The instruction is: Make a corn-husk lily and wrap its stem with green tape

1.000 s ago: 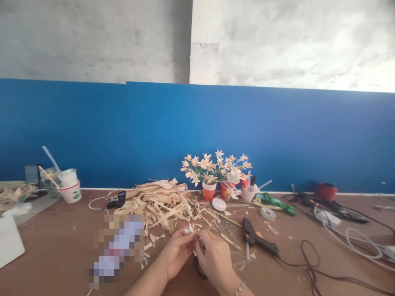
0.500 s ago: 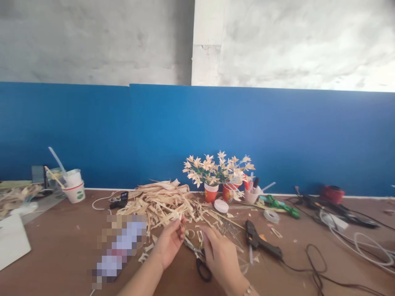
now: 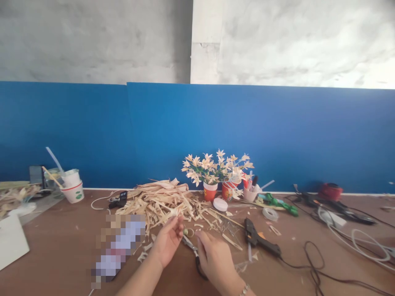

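Note:
My left hand (image 3: 168,240) is raised over the brown table with its fingers curled, pinching a small pale piece (image 3: 174,212) at the fingertips. To its right, my right hand (image 3: 214,255) has thumb and fingers pressed together; whatever lies between them is too small to make out. Scissors (image 3: 189,243) with black handles lie between the hands, one handle partly hidden by my right hand. A heap of dry, straw-coloured strips (image 3: 160,199) spreads behind my left hand. Beyond stand pale star-shaped flowers (image 3: 208,162) in a red and white cup (image 3: 210,192).
A black glue gun (image 3: 261,240) with a trailing cable lies to the right, near a tape roll (image 3: 270,213). Green ribbon (image 3: 280,204) and tangled cables are farther back. At left are a blurred phone-like object (image 3: 119,250), a paper cup (image 3: 73,192) and a white sheet (image 3: 12,242).
My right hand has shifted slightly left and covers more of the scissors' handle. My left hand has barely moved and still pinches the pale piece. The view has moved slightly.

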A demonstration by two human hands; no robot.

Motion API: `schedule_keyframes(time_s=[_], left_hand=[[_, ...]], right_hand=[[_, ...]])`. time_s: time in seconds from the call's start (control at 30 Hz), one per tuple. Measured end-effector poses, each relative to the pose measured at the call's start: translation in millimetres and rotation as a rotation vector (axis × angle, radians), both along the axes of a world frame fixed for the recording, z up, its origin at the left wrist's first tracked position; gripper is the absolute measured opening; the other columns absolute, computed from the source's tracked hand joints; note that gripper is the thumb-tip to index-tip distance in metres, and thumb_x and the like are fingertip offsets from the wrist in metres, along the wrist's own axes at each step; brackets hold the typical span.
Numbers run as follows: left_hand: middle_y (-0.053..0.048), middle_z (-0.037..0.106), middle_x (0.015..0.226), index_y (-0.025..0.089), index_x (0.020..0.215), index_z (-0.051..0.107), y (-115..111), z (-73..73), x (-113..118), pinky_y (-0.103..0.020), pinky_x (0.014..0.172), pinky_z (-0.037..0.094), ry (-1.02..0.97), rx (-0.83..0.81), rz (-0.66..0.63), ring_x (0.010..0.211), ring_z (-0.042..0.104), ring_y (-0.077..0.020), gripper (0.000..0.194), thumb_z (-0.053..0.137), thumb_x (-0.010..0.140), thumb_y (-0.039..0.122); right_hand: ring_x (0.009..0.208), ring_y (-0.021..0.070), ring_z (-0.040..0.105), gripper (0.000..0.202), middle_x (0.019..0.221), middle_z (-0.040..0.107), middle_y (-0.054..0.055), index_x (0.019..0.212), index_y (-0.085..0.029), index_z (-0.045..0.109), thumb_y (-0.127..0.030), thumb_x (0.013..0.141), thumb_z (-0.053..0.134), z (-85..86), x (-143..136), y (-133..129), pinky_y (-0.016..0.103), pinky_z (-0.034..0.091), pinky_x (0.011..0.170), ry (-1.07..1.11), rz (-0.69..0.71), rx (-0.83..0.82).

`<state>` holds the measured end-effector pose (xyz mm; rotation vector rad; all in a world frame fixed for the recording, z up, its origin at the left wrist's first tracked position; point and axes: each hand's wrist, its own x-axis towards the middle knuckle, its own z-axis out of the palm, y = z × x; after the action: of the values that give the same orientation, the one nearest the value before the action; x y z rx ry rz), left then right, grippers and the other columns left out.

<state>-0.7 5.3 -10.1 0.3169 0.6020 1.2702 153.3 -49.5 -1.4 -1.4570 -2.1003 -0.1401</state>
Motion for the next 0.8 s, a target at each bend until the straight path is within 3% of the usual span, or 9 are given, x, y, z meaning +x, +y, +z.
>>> schedule_keyframes(time_s=[0.13,0.4,0.8], left_hand=[[-0.005,0.069,0.086,0.015,0.081,0.059,-0.8,-1.9,1.2,-0.017,0.052,0.045,0.055,-0.012,0.022,0.065,0.063,-0.01,0.009,0.061,0.075,0.008],[-0.009,0.069,0.099,0.014,0.092,0.064,-1.3,-5.6,2.6,-0.019,0.064,0.047,0.197,0.078,-0.098,0.089,0.064,-0.0156,0.019,0.064,0.075,0.021],[-0.009,0.071,0.09,0.013,0.088,0.066,-1.7,-9.0,0.5,-0.022,0.069,0.043,0.329,0.17,-0.117,0.084,0.064,-0.0164,0.022,0.068,0.07,0.027]], right_hand=[[0.06,0.0129,0.06,0.024,0.07,0.065,0.002,0.091,-0.019,0.057,-0.012,0.084,0.036,-0.7,-0.8,-1.1,0.019,0.033,0.053,-0.011,-0.01,-0.017],[0.06,0.0135,0.061,0.025,0.071,0.065,0.003,0.091,-0.019,0.057,-0.012,0.084,0.035,-2.0,0.8,0.5,0.02,0.032,0.051,-0.007,-0.036,-0.021],[0.062,0.014,0.062,0.023,0.067,0.066,0.002,0.087,-0.019,0.058,-0.01,0.083,0.038,-1.7,1.3,0.5,0.019,0.035,0.054,0.007,-0.055,-0.041]])
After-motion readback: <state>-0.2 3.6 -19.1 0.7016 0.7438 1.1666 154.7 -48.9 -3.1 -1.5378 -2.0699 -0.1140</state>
